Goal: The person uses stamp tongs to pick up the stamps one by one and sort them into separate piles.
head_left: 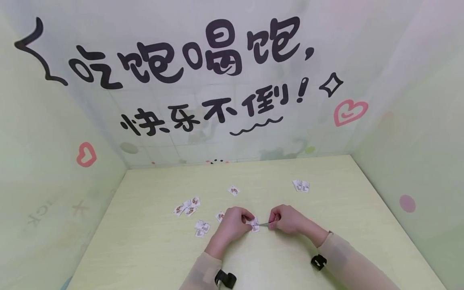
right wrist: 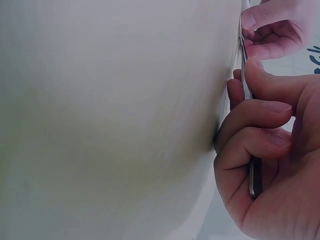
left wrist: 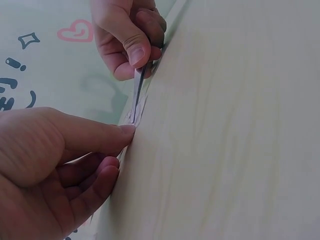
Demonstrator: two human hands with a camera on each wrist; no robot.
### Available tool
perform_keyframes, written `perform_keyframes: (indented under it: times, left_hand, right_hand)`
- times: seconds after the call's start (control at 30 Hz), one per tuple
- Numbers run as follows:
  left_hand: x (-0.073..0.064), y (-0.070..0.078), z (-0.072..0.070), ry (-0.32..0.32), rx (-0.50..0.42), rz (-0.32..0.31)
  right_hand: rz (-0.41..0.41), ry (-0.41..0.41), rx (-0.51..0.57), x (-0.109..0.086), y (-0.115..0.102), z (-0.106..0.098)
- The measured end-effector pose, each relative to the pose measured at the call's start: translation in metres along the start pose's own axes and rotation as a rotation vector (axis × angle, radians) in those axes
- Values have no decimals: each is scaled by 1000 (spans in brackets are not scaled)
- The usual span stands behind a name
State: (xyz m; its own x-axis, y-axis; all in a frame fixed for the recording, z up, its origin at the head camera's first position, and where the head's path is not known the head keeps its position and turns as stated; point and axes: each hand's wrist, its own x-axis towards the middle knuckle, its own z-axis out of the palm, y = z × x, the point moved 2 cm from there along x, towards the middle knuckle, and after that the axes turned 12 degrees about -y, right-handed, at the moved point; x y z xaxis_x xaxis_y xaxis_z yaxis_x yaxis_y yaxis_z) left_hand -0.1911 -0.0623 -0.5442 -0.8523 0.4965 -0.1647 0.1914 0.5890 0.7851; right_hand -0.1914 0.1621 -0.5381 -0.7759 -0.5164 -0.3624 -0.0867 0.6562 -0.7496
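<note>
Evidently, one small printed piece (head_left: 255, 228) is in mid-handling: it sits at or just above the tabletop (head_left: 127, 249) between a person's two hands, and work on it looks under way rather than finished. What is done and what is left beyond it is harder to judge, since nothing visible tells which of the surrounding pieces are complete and which are waiting. The left hand (head_left: 233, 223), at nine o'clock from the piece, pinches its near edge between thumb and forefinger, the other fingers curled beneath. From three o'clock a slim metal tool (head_left: 264, 224), apparently tweezers, reaches in, its tips appearing to meet the piece just beside the left thumb. The right hand (head_left: 286, 219) grips that tool, thumb along its side and fingers wrapped round the shaft, its rounded end tucked in the palm. Farther out, a partly hidden piece (head_left: 220, 216) lies just beyond the left hand, toward ten o'clock, and a lone piece (head_left: 233, 190) lies at eleven. A lower cluster (head_left: 202, 227) rests at nine o'clock, a larger, overlapping cluster (head_left: 187, 206) farther off between nine and ten, and a neat pair (head_left: 305, 186) well apart at two o'clock.
</note>
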Motion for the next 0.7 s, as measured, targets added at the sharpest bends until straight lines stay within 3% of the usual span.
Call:
perform_keyframes:
  times: [0.33, 0.7]
  left_hand:
    - [1, 1, 0, 13, 23, -4]
    - [2, 2, -1, 82, 30, 12]
  right_hand:
    - [2, -18, 36, 3, 2, -2]
    - [10, -14, 104, 2, 7, -5]
